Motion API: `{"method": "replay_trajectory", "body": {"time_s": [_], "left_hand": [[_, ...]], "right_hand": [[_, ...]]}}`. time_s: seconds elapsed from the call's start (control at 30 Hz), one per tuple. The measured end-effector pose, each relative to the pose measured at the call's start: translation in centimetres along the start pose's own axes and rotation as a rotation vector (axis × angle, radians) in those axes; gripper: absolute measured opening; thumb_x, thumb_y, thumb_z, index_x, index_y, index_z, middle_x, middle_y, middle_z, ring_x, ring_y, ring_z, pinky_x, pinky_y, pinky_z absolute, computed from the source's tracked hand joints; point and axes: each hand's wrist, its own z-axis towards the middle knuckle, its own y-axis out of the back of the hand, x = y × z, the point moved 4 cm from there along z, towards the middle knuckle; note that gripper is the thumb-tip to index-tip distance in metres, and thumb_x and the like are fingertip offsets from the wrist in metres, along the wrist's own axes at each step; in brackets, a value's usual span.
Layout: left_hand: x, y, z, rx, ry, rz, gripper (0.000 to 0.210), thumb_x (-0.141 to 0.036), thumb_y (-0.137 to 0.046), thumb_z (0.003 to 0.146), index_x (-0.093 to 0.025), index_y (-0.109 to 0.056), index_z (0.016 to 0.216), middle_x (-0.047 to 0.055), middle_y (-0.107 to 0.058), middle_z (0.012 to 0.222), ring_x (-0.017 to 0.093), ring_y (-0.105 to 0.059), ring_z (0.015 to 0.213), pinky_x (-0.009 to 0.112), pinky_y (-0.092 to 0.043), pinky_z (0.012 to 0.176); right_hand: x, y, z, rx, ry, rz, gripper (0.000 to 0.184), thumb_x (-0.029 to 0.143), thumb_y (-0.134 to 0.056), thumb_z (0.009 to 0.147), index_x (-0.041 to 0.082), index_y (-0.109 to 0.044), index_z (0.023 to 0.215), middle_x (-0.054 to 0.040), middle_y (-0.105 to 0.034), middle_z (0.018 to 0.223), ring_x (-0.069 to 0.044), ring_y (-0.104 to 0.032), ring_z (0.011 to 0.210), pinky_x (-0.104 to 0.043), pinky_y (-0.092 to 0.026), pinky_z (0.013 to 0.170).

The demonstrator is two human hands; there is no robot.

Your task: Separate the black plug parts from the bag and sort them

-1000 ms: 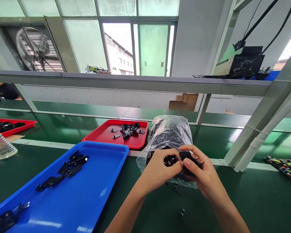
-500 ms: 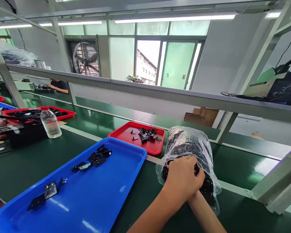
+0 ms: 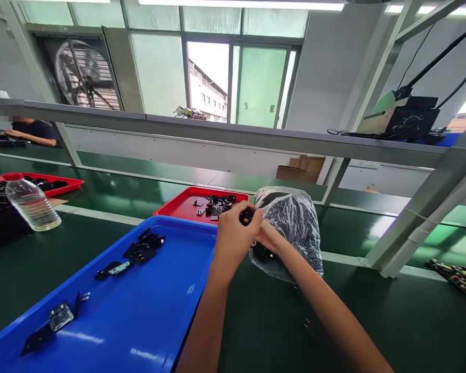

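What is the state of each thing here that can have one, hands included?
Left hand: closed around a black part
Right hand: at the left hand, grip partly hidden
Plastic bag: bulging with dark contents
Blue tray: holding black pieces along one side
Red tray: holding small black parts
Bottle: standing, capped
Sliding window: partly open
Fan: cannot tell whether turning

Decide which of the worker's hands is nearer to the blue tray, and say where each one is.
Left. The left hand is just off the far right corner of the blue tray; the right hand is farther right, partly hidden, by the clear bag.
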Motion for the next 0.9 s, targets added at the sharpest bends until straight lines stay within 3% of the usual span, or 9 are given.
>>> {"method": "replay_trajectory", "body": {"time_s": [0.1,0.17,0.3,0.43,0.5,0.63,0.73,0.83,0.9], "left_hand": [[-0.2,0.2,0.2,-0.043,-0.024,-0.032,0.017,-0.033,-0.057,0.081,-0.019,-0.063,0.073,-0.004,-0.060,0.065,0.009,-0.050,0.057,0.020,-0.037,0.057],[-0.4,0.0,0.3,-0.049,-0.029,-0.042,0.016,-0.032,-0.059,0.079,-0.019,-0.063,0.072,-0.004,-0.057,0.063,0.009,-0.047,0.055,0.020,-0.036,0.055],[-0.7,-0.9,0.5,-0.018,-0.030,-0.039,0.016,-0.032,-0.059,0.078,-0.019,-0.063,0.071,-0.004,-0.056,0.062,0.009,-0.045,0.054,0.021,-0.035,0.056],[-0.7,-1.7,0.4,0.052,-0.029,0.005,0.020,-0.037,-0.057,0.079,-0.019,-0.064,0.072,-0.003,-0.058,0.066,0.011,-0.047,0.058,0.023,-0.036,0.058],[-0.9,-2.3,0.2,0.174,-0.025,0.013,0.023,-0.041,-0.058,0.079,-0.020,-0.064,0.074,-0.003,-0.060,0.069,0.012,-0.049,0.061,0.024,-0.036,0.059],[-1.7,-3.7,-0.8,0.455,-0.016,-0.018,0.025,-0.046,-0.062,0.076,-0.022,-0.066,0.078,-0.003,-0.063,0.072,0.013,-0.052,0.063,0.023,-0.037,0.058],[-2.3,-4.4,-1.4,0.520,-0.016,-0.065,0.018,-0.038,-0.063,0.076,-0.021,-0.067,0.079,-0.002,-0.065,0.076,0.013,-0.054,0.068,0.023,-0.039,0.061],[-2.8,-5.0,-1.9,0.589,-0.015,-0.119,0.013,-0.032,-0.060,0.078,-0.020,-0.066,0.076,-0.002,-0.064,0.076,0.013,-0.054,0.070,0.023,-0.039,0.061],[-3.1,-5.4,-2.4,0.648,-0.016,-0.164,0.011,-0.029,-0.060,0.077,-0.020,-0.066,0.076,-0.002,-0.064,0.077,0.013,-0.054,0.072,0.022,-0.039,0.061]], "right_hand": [[-3.3,4.4,-7.3,-0.033,-0.177,-0.324,0.019,0.034,-0.066,0.081,0.015,-0.067,0.079,-0.0046,-0.063,0.073,-0.022,-0.062,0.074,-0.036,-0.049,0.072],[-5.1,6.4,-13.1,-0.109,-0.257,-0.517,0.015,0.029,-0.072,0.071,0.016,-0.066,0.072,-0.0063,-0.061,0.073,-0.028,-0.061,0.085,-0.039,-0.046,0.079],[-8.0,6.2,-20.3,-0.216,-0.317,-0.711,0.020,0.025,-0.069,0.068,0.018,-0.065,0.086,-0.0115,-0.062,0.100,-0.031,-0.057,0.098,-0.042,-0.042,0.085],[-9.4,5.3,-19.7,-0.268,-0.267,-0.615,0.011,0.023,-0.062,0.070,0.019,-0.060,0.080,-0.0043,-0.063,0.080,-0.023,-0.059,0.081,-0.036,-0.046,0.077],[-8.6,5.7,-18.2,-0.286,-0.230,-0.487,0.015,0.027,-0.064,0.069,0.019,-0.057,0.079,-0.0001,-0.059,0.068,-0.019,-0.058,0.069,-0.033,-0.047,0.068],[-3.6,6.4,-15.3,-0.296,-0.112,-0.201,0.034,0.043,-0.063,0.073,0.017,-0.059,0.094,-0.0025,-0.065,0.079,-0.015,-0.061,0.067,-0.031,-0.051,0.067],[1.1,5.7,-14.4,-0.385,0.060,0.145,0.034,0.043,-0.069,0.073,0.016,-0.065,0.093,-0.0040,-0.067,0.087,-0.015,-0.064,0.078,-0.030,-0.052,0.078],[4.1,4.2,-14.8,-0.496,0.234,0.460,0.022,0.032,-0.079,0.068,0.017,-0.071,0.083,-0.0020,-0.067,0.081,-0.012,-0.061,0.077,-0.023,-0.050,0.074],[4.8,3.3,-15.3,-0.502,0.243,0.524,0.020,0.030,-0.080,0.069,0.018,-0.074,0.085,-0.0023,-0.068,0.083,-0.010,-0.058,0.073,-0.018,-0.049,0.066]]}}
